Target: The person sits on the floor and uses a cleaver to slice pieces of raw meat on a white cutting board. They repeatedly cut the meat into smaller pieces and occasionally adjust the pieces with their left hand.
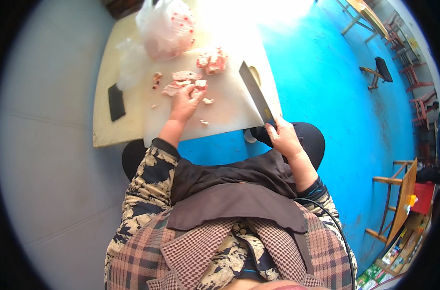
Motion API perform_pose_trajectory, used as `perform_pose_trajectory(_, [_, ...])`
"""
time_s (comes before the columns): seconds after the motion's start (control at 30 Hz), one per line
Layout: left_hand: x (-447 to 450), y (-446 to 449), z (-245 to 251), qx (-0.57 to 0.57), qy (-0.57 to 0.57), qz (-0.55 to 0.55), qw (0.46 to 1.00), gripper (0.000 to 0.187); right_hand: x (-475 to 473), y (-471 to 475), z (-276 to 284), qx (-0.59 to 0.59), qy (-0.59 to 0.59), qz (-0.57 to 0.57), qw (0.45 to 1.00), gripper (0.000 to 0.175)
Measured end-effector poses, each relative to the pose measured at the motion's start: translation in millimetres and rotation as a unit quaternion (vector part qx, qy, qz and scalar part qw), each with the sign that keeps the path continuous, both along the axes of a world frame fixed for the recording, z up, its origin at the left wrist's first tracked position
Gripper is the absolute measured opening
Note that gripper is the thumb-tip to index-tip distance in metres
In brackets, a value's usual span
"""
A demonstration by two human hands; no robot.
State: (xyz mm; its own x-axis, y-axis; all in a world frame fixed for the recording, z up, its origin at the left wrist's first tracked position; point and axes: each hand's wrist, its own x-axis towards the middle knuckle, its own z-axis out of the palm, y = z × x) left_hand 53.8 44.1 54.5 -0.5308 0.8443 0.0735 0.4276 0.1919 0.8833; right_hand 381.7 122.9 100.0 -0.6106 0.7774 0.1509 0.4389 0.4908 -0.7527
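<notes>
My left hand (186, 101) is on pieces of pale pink raw meat (173, 88) on a white cutting board (227, 112), its fingertips around a small chunk (200, 84). My right hand (284, 136) grips the handle of a cleaver (255, 88), whose broad blade extends over the board's right side. A larger lump of raw meat or bone (212, 61) lies beyond my left hand. Small scraps (207, 101) are scattered nearer me, and a few darker bits (156, 79) lie left of the pieces. My fingers partly hide the chunk.
A knotted plastic bag (165, 32) of reddish contents stands at the back of the pale table (104, 127). Left of the board are a thin crumpled plastic bag (129, 63) and a flat black object (116, 102). A grey wall is at left; wooden furniture (397, 199) stands on the blue floor at right.
</notes>
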Motion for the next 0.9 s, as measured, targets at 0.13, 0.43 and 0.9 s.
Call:
perform_pose_trajectory(0.13, [-14.0,-2.4,-9.4,0.036,-0.012,0.003,0.999,0.017,1.2,8.4,-9.6,0.021,-0.044,0.008,0.999,0.029])
perform_pose_trajectory(0.43, [2.3,-20.8,15.4,0.138,0.302,-0.026,0.943,0.007,6.1,7.9,-1.9,0.002,-0.119,-0.006,0.993,0.03])
perform_pose_trajectory(0.9, [-6.5,-76.6,-47.1,0.076,0.235,0.011,0.969,0.023,-21.9,0.9,-5.0,-0.09,-0.051,0.028,0.994,0.025])
